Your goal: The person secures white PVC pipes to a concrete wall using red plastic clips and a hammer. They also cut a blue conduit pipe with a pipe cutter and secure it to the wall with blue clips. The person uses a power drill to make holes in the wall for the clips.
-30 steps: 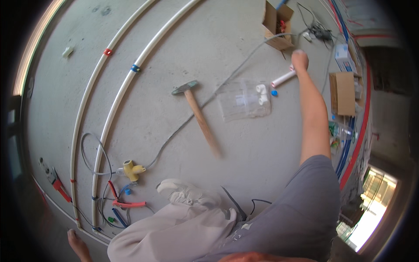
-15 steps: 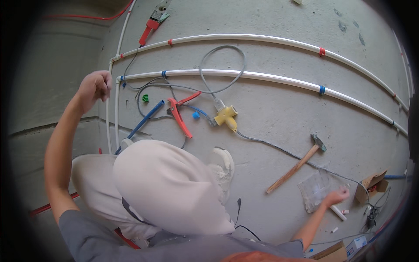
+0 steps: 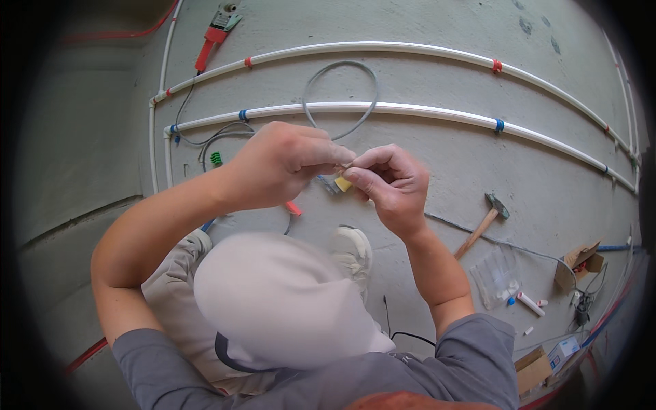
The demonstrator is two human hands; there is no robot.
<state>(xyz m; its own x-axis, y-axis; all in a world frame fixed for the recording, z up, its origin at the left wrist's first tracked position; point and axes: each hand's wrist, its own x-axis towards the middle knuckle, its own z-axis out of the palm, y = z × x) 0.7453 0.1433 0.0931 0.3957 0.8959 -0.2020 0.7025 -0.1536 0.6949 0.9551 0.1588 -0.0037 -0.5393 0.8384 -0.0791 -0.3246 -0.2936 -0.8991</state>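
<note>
My left hand and my right hand meet in front of me above the floor, fingertips pinched together. Whatever sits between the fingertips is too small to make out. Below and behind them, a yellow plug adapter is partly covered. The red pipe cutter peeks out under my left hand, most of it hidden. A blue pipe shows only a short end beside my left forearm. To the right of my right forearm lies a hammer with a wooden handle.
Two white pipes with blue and red clips run across the back. A red-handled power tool lies far left, and a grey cable loops over the pipes. A clear plastic bag, a white tube and a cardboard box lie right.
My right hand has come from beside the plastic bag to the middle. My left hand has moved right and slightly down to meet it. A blue cap now shows by the bag.
</note>
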